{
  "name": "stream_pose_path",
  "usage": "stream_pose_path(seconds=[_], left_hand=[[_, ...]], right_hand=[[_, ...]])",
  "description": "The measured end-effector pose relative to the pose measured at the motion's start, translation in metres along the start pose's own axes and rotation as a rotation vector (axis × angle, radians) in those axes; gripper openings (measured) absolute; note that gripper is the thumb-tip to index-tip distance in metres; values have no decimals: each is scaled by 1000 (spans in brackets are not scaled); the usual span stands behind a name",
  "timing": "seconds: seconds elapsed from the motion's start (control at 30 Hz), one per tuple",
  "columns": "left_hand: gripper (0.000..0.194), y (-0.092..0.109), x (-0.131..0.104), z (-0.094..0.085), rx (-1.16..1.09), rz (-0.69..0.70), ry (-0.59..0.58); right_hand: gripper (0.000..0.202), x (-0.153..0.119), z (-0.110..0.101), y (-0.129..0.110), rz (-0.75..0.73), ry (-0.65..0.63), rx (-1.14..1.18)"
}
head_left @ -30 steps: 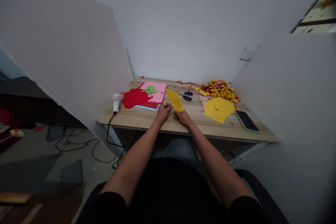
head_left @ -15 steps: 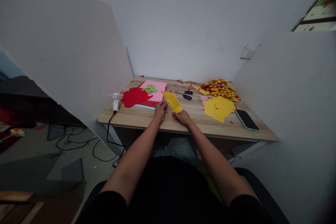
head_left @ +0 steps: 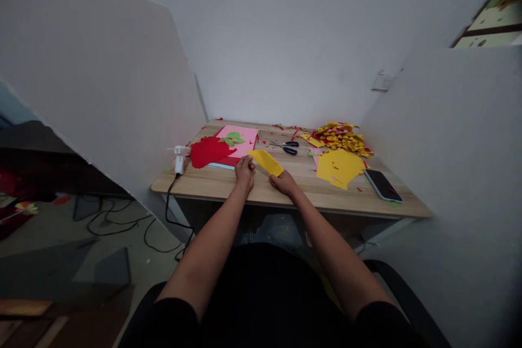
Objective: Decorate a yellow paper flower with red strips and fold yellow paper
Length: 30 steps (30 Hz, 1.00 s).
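A folded-looking piece of yellow paper (head_left: pixel 267 162) is held up above the front of the desk. My right hand (head_left: pixel 284 182) grips its lower right end between thumb and fingers. Closed in a pinch, my left hand (head_left: pixel 245 172) is at the paper's left corner. What sits between its fingertips is too small to make out. Just behind the paper, scissors (head_left: pixel 287 147) with dark handles lie partly spread on the desk. Red sheets (head_left: pixel 210 152) and a pink sheet (head_left: pixel 242 133) bearing green leaf-shaped pieces (head_left: pixel 233 138) lie beyond my left hand.
On the right of the wooden desk (head_left: pixel 220 187) are flat yellow sheets (head_left: pixel 341 167), a heap of yellow and red pieces (head_left: pixel 345 138) and a phone (head_left: pixel 383 185). A white corded device (head_left: pixel 179 160) stands at the left edge. Partitions flank both sides; red scraps dot the back.
My left hand has shifted slightly left. The yellow paper has tilted flatter, its left corner lower and farther left. My right hand has stayed nearly in place.
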<state>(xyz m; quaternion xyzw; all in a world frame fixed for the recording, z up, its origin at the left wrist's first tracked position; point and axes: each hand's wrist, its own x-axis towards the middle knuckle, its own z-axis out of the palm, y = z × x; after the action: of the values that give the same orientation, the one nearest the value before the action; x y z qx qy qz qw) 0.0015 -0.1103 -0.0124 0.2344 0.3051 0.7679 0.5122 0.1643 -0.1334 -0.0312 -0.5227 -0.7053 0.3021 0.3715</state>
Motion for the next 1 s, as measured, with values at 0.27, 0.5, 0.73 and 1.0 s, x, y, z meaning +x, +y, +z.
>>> stream_pose_path(seconds=[0.27, 0.5, 0.73, 1.0], left_hand=[[33, 1, 1, -2, 35, 21, -13], [31, -8, -7, 4, 263, -30, -233], [28, -6, -21, 10, 474, -91, -523], [27, -8, -19, 8, 576, -11, -538]], right_hand=[[38, -4, -5, -7, -13, 37, 84], [44, 3, -7, -5, -28, 165, 190], [59, 3, -6, 0, 20, 185, 268], [63, -2, -6, -7, -28, 72, 273]])
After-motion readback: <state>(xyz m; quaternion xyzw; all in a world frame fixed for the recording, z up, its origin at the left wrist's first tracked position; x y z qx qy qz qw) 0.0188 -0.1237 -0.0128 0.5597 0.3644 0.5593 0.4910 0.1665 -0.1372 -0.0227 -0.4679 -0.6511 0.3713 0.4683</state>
